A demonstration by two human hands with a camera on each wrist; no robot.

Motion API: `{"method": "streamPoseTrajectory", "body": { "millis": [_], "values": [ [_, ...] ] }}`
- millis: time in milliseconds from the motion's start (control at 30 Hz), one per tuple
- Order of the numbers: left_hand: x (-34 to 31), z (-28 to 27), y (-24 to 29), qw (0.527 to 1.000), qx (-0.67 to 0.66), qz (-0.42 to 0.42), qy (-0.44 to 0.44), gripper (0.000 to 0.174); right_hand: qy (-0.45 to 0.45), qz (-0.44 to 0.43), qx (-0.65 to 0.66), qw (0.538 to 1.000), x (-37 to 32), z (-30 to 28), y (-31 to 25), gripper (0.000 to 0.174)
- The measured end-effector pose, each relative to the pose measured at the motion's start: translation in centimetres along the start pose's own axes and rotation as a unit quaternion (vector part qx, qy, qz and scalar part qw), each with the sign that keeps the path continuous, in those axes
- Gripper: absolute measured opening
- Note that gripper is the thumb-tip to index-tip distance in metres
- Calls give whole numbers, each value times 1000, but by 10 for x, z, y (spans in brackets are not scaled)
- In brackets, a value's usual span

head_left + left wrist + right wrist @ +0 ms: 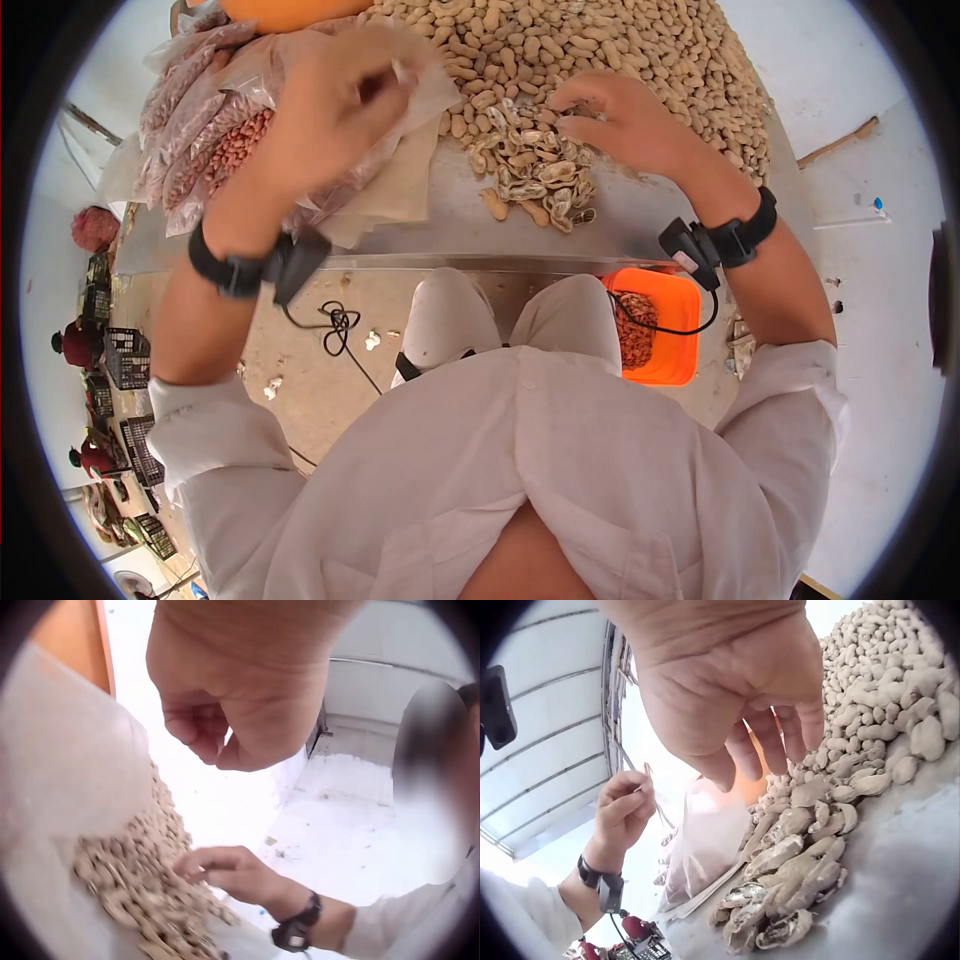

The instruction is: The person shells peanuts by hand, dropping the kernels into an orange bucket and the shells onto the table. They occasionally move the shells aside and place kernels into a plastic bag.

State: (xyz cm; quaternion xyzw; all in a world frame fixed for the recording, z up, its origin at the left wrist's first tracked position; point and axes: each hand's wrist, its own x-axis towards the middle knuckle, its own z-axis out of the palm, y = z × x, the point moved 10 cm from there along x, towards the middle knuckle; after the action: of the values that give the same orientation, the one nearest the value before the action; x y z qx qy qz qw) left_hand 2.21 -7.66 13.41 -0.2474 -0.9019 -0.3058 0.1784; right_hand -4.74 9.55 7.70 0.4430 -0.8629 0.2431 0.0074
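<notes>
Table (640, 222), one peanut heap (600, 45); curled left hand (325, 110), grip unclear; relaxed, empty right hand (635, 125)

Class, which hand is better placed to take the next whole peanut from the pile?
Probably the right hand: its fingers are relaxed and apart, right by the peanut pile and near the opened shells. The left hand is raised near the plastic bags, its thumb and fingertips close together.

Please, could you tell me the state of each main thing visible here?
Left hand: raised, fingers curled
Right hand: fingers loosely extended
Peanuts: heaped, unshelled
Shells: mostly split open
Plastic bags: filled
Orange bin: open, partly filled
Cable: loosely looped
Wrist straps: fastened
</notes>
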Motion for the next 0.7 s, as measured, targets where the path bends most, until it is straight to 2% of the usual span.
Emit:
{"method": "streamPoseTrajectory", "body": {
  "millis": [33,100,200,300,333,400,500,700],
  "values": [
    [-13,13,-3,996,-52,-65,-18,23,6,7,1,1000,-7,-5,1,28],
    [-34,49,9,993,-41,-62,-92,30,26,-13,-12,1000,-24,-7,5,46],
    [-53,87,1,993,-15,-48,-111,33,42,-14,-52,998,-41,3,3,72],
    [-55,98,-4,995,-8,-72,-67,34,46,-30,-125,991,-47,23,-17,87],
    [-55,100,-1,997,0,-51,-51,33,46,-40,-154,986,-47,31,-26,90],
    [-52,104,8,1000,17,-5,-17,32,39,-26,-186,981,-42,44,-35,89],
    [-46,114,5,999,-1,-36,-31,29,45,-15,-210,976,-32,57,-33,81],
    [-39,118,0,999,-12,-21,49,24,68,-1,-244,967,-22,59,-18,63]
  ]
}}
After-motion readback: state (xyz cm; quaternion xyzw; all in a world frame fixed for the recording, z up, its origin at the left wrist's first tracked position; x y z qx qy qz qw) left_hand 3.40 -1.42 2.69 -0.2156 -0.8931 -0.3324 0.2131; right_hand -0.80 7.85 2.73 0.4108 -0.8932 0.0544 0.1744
